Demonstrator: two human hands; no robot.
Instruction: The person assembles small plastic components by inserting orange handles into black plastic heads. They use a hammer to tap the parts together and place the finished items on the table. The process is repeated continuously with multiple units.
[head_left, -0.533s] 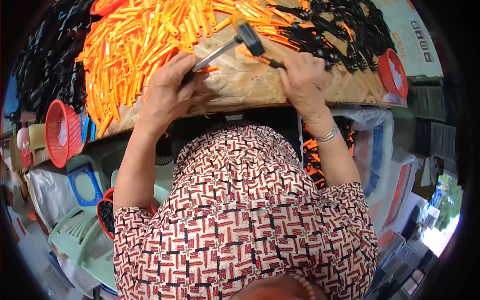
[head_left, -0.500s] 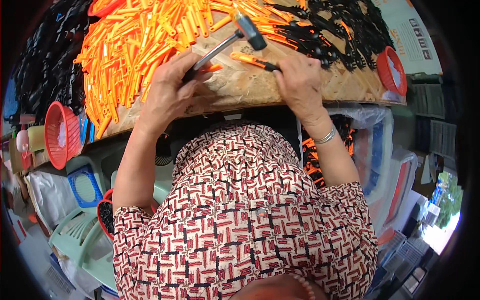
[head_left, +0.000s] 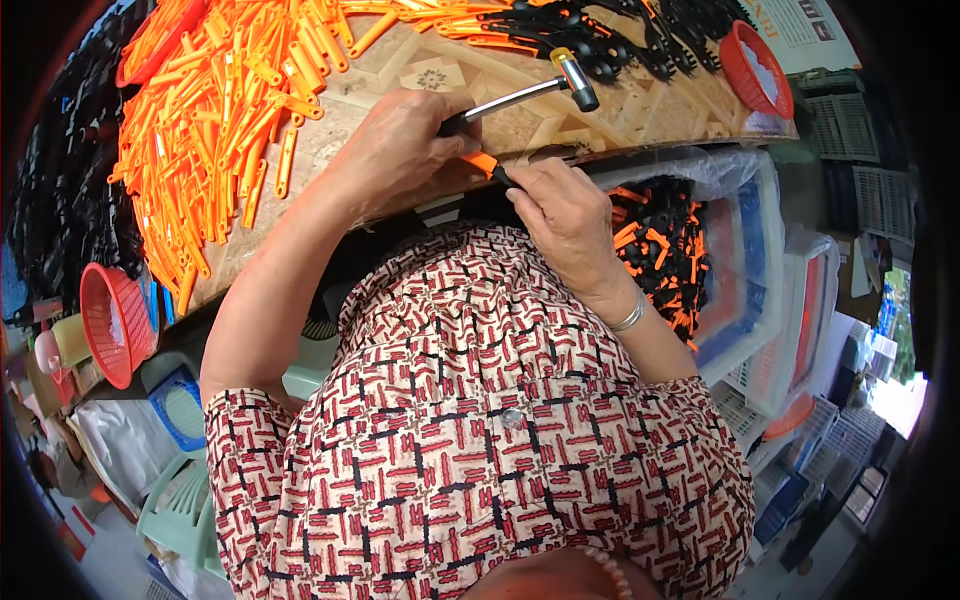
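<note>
My left hand [head_left: 400, 145] is closed around the dark grip of a small mallet [head_left: 510, 103], whose yellow-and-black head points right over the tabletop. Close beside it, my right hand [head_left: 565, 215] pinches a black tool with an orange handle [head_left: 482, 163] at the table's near edge. The black end is mostly covered by my right fingers. The orange end reaches to my left fingers; whether they grip it cannot be made out. Left of my left hand lies a big heap of orange handles [head_left: 215, 130].
Black tool pieces [head_left: 600, 45] lie at the far right of the wooden tabletop [head_left: 370, 100]. Red baskets stand at the right [head_left: 755, 68] and left [head_left: 118, 325]. Below the table edge at right, a plastic-lined crate [head_left: 760, 260] holds orange-and-black pieces [head_left: 665, 250].
Both hands have drawn closer together. My right hand has brought the orange-handled tool left and down to the table edge. The mallet has moved right with my left hand.
</note>
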